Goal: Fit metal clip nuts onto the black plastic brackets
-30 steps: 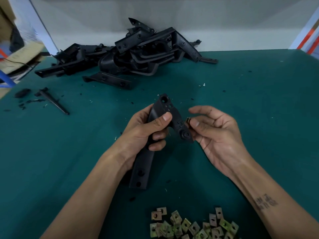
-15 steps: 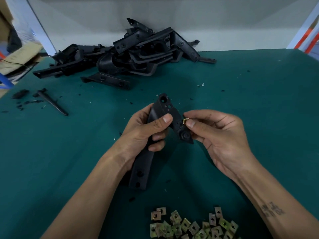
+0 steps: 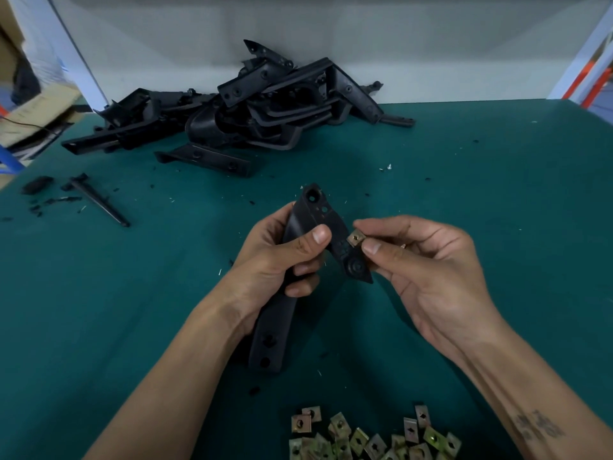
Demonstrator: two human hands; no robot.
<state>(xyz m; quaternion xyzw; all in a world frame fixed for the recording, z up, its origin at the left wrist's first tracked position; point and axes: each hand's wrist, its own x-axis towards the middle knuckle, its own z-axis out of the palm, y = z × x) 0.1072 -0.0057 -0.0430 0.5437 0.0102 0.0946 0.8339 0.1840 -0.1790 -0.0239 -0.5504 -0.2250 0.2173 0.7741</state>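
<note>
My left hand (image 3: pixel 282 260) grips a black plastic bracket (image 3: pixel 318 214) around its middle, thumb across the front; its long lower leg reaches down to the green table. My right hand (image 3: pixel 428 267) pinches a small brass-coloured clip nut (image 3: pixel 355 239) between thumb and forefinger, right against the edge of the bracket's short right arm. A pile of several loose clip nuts (image 3: pixel 371 439) lies at the near edge between my forearms.
A heap of black plastic brackets (image 3: pixel 252 107) lies at the back of the green table (image 3: pixel 497 194) against the wall. A thin black rod (image 3: pixel 99 202) and black scraps lie at the far left. Cardboard sits beyond the left edge.
My right hand's fingers have curled in and brought the clip nut up to the bracket's right arm, where its flat face now shows. My left hand has kept its grip.
</note>
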